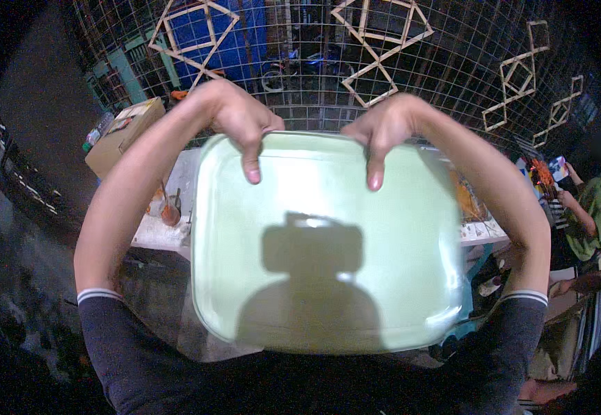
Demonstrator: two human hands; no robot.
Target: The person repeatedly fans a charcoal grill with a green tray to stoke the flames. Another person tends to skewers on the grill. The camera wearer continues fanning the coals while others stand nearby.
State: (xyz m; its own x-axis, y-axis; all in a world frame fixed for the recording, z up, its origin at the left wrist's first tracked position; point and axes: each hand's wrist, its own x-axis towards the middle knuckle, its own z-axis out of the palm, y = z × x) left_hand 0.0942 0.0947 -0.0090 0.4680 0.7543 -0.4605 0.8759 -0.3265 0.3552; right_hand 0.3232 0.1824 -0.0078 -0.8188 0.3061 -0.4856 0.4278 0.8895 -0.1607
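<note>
A pale green rectangular plastic tray (414,233) with rounded corners and a raised rim fills the middle of the view, its broad face towards me. My left hand (243,124) grips the far edge left of the tray's middle, thumb on the face and fingers hidden behind. My right hand (383,132) holds the same edge farther right in the same way. A dark shadow of a head and shoulders falls across the tray. Part of a white table (158,231) shows behind it, with a small container of reddish stuff (170,213) on the left.
A cardboard box (124,135) and a plastic bottle (101,127) stand at the left. Beyond the table is a wire grid (311,111) with wooden frames hung on it. Orange food (469,199) lies partly hidden right of the tray. Another person (591,218) is at the far right.
</note>
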